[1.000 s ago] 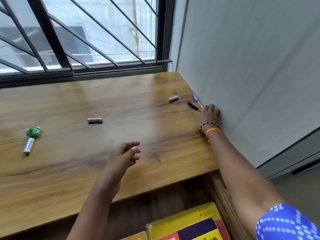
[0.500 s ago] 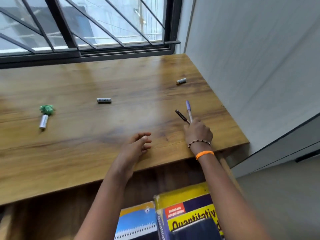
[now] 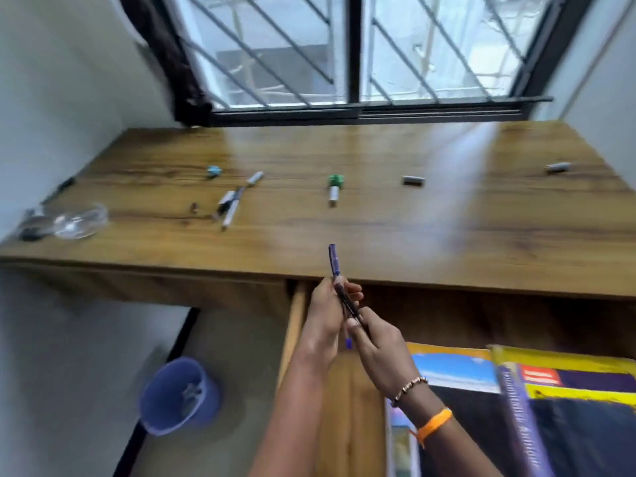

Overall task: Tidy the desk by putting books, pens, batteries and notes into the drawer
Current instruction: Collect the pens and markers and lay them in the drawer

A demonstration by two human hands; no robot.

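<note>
Two pens [image 3: 340, 294], a purple one and a dark one, are held together between both hands above the open drawer [image 3: 347, 390]. The left hand [image 3: 325, 318] is curled round the upper shafts; the right hand [image 3: 377, 349] pinches the lower ends. The long axis runs up and away from the grip, toward the desk [image 3: 378, 228]. The drawer floor lies directly beneath the grip, so only a downward release seems needed, with either hand equally near.

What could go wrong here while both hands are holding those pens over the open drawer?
The left hand and right hand share two thin pens beside the drawer's left wall; one might slip outside onto the floor. The batteries lying loose on the desk could also roll if it is bumped.
</note>
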